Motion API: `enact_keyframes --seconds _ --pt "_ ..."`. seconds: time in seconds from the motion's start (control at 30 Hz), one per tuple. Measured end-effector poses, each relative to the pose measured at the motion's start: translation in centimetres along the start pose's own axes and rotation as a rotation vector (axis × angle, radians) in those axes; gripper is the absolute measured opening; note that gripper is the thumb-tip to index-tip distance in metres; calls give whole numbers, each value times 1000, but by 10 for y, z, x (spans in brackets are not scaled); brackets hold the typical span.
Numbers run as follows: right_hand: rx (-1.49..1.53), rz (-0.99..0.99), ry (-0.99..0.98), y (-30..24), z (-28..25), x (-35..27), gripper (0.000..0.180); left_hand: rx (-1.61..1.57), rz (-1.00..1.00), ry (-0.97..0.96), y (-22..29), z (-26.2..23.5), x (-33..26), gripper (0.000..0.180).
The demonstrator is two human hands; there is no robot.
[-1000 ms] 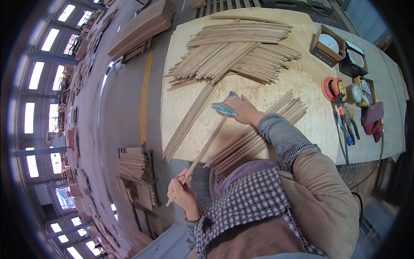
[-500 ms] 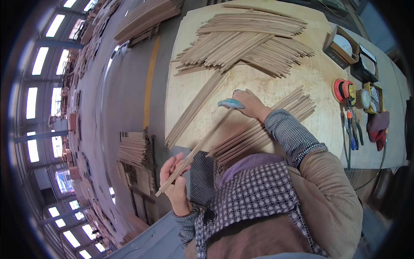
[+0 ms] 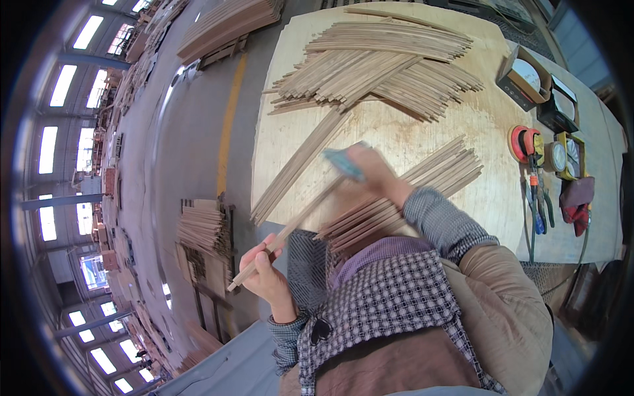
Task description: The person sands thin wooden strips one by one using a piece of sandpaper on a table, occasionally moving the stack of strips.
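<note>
My left hand (image 3: 266,268) grips a long thin wooden strip (image 3: 300,219) near its lower end, the thumb lying along it. The strip slants up and right over the near edge of the table. At its far end my right hand (image 3: 371,173), smeared by motion, is closed on a teal sanding pad (image 3: 343,164) pressed against the strip. Beneath my right forearm lies a bundle of similar strips (image 3: 446,165). A few more strips (image 3: 300,168) lie slanted to the left of my right hand.
A large crossed pile of strips (image 3: 370,72) covers the far part of the table (image 3: 492,148). At right are a red sander (image 3: 520,144), pliers (image 3: 547,198), a roll of tape (image 3: 557,153) and open boxes (image 3: 522,79). A loaded rack (image 3: 201,224) stands beyond the left edge.
My right hand and the pad have moved slightly left and toward me along the strip. The strip's lower end has shifted a little left and up with my left hand.
</note>
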State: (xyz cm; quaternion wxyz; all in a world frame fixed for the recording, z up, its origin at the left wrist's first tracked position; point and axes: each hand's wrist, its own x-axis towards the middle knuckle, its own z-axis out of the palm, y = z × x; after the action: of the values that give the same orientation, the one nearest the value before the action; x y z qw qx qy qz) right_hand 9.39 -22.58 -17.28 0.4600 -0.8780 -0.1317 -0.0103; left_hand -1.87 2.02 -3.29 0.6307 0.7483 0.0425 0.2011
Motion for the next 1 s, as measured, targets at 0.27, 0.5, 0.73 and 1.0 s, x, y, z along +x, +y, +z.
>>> enact_keyframes --seconds 0.27,0.5,0.73,1.0 --pt "176 -423 178 -54 31 -13 21 47 -58 140 2 10 7 21" --pt "-304 -82 76 77 28 -9 41 -113 49 -64 -17 -12 13 31" --pt "-242 -65 29 71 19 -7 42 -153 117 -149 -16 -28 28 40" --pt "248 -396 381 -75 45 2 2 20 83 107 -7 -7 16 17"
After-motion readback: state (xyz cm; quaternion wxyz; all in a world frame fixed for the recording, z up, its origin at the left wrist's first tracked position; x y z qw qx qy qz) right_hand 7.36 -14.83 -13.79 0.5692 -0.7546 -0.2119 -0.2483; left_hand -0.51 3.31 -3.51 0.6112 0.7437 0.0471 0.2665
